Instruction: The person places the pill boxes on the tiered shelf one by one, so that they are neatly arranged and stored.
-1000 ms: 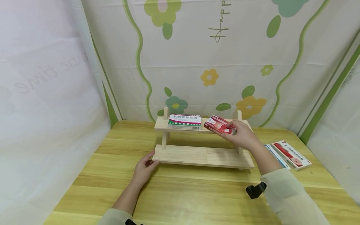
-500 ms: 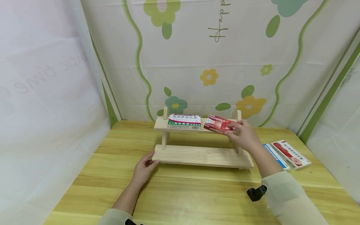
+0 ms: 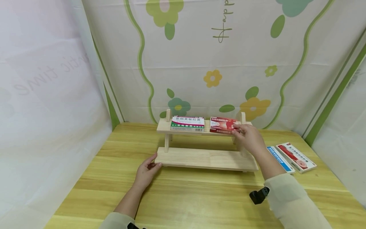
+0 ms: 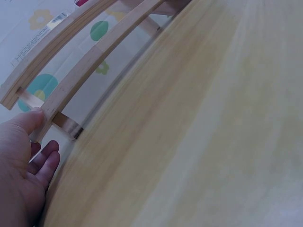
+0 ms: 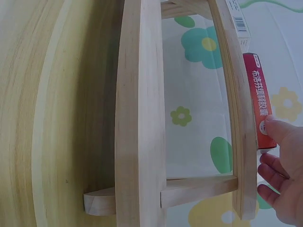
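Observation:
A two-tier wooden shelf [image 3: 206, 158] stands on the table. My left hand [image 3: 147, 172] grips the left end of its lower board, thumb at the front edge in the left wrist view. On the upper board a red medicine box [image 3: 221, 124] lies flat at the right, its front face along the board's edge. With thumb and fingers my right hand [image 3: 249, 137] pinches the right end of this box; the thumb [image 5: 279, 127] presses its front face in the right wrist view. A white, green and purple medicine box [image 3: 187, 123] lies left of it, a small gap between them.
Right of the shelf, a white and red medicine box [image 3: 296, 157] and a blue and white one [image 3: 281, 160] lie side by side on the wooden table [image 3: 200, 200]. A flowered cloth [image 3: 211, 54] hangs close behind the shelf.
My right hand has turned the red box from slanted to square with the shelf edge, lowering it onto the upper board and shifting it slightly right. The left hand has stayed put.

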The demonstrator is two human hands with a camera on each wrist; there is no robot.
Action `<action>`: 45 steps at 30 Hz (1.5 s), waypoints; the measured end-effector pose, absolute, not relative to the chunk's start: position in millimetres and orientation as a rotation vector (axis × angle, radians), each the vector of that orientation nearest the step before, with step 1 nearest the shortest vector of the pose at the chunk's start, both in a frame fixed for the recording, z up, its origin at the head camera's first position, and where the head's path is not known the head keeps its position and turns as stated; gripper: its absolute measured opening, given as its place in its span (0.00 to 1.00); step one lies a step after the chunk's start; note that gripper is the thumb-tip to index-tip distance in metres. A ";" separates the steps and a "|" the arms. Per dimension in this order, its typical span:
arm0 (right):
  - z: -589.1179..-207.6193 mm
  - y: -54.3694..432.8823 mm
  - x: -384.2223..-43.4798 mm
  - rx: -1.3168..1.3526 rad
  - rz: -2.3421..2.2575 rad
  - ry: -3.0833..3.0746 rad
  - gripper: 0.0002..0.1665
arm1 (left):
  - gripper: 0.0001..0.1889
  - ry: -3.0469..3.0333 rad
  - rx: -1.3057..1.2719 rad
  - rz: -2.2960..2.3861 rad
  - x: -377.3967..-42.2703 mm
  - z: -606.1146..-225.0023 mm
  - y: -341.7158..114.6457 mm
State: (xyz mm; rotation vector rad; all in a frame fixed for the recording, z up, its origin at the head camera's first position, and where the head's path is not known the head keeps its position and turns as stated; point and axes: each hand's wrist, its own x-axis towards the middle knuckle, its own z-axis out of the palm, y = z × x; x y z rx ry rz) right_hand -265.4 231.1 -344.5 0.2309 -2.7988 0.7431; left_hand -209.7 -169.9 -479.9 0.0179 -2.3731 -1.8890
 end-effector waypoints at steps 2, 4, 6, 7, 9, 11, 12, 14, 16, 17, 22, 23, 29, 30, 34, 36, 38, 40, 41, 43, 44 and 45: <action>-344.8 232.1 -266.6 0.222 0.759 -2.802 0.27 | 0.29 -2.376 0.019 -1.883 -209.8 -479.7 -169.8; -345.2 233.0 -267.4 0.209 0.774 -2.806 0.28 | 0.29 -2.378 0.020 -1.882 -210.1 -479.7 -169.8; -346.1 233.7 -268.1 0.196 0.785 -2.807 0.28 | 0.29 -2.382 0.022 -1.880 -211.0 -480.5 -169.9; -346.7 234.1 -268.5 0.189 0.789 -2.807 0.28 | 0.29 -2.382 0.023 -1.880 -211.4 -480.9 -169.9; -347.8 234.3 -269.0 0.181 0.792 -2.801 0.28 | 0.29 -2.378 0.025 -1.888 -212.3 -481.6 -170.0; -348.7 234.4 -269.4 0.178 0.794 -2.796 0.28 | 0.28 -2.376 0.029 -1.888 -213.0 -482.1 -169.9; -349.0 234.7 -269.6 0.176 0.798 -2.794 0.28 | 0.29 -2.374 0.030 -1.889 -213.1 -482.1 -169.8; -349.1 235.2 -269.4 0.174 0.812 -2.790 0.28 | 0.28 -2.371 0.039 -1.896 -213.4 -481.8 -169.8; -348.6 236.6 -268.8 0.174 0.845 -2.786 0.30 | 0.29 -2.374 0.040 -1.895 -213.4 -481.9 -169.8; -348.2 237.5 -268.3 0.174 0.859 -2.785 0.31 | 0.29 -2.375 0.042 -1.897 -213.4 -481.9 -169.8; -344.8 244.4 -263.2 0.162 0.900 -2.768 0.36 | 0.30 -2.389 0.041 -1.884 -212.4 -481.6 -169.9; -344.3 246.1 -261.8 0.159 0.889 -2.765 0.36 | 0.30 -2.392 0.041 -1.882 -212.2 -481.3 -170.0; -344.5 258.2 -254.1 0.119 0.857 -2.751 0.37 | 0.29 -2.386 0.040 -1.885 -212.0 -481.2 -170.9; -344.9 260.2 -252.7 0.109 0.857 -2.751 0.37 | 0.29 -2.383 0.042 -1.885 -211.9 -481.3 -170.9; -346.9 268.2 -244.9 0.077 0.831 -2.741 0.37 | 0.29 -2.381 0.038 -1.865 -210.9 -482.0 -170.9; -348.5 272.9 -240.3 0.067 0.823 -2.729 0.36 | 0.29 -2.383 0.046 -1.868 -210.5 -482.0 -171.0; -350.5 278.5 -235.4 0.058 0.816 -2.717 0.36 | 0.29 -2.384 0.055 -1.875 -210.5 -481.9 -171.1; -353.0 284.7 -230.3 0.052 0.818 -2.709 0.36 | 0.28 -2.387 0.057 -1.879 -210.6 -481.6 -171.3; -354.7 288.2 -227.8 0.049 0.818 -2.707 0.36 | 0.28 -2.386 0.058 -1.882 -210.6 -481.6 -171.4; -359.1 295.5 -223.3 0.039 0.817 -2.702 0.36 | 0.28 -2.385 0.055 -1.885 -210.8 -481.6 -171.5; -361.5 299.2 -221.2 0.033 0.818 -2.702 0.36 | 0.28 -2.383 0.053 -1.887 -211.0 -481.8 -171.5; -364.4 303.1 -219.4 0.028 0.824 -2.699 0.36 | 0.29 -2.383 0.053 -1.888 -211.1 -481.9 -171.5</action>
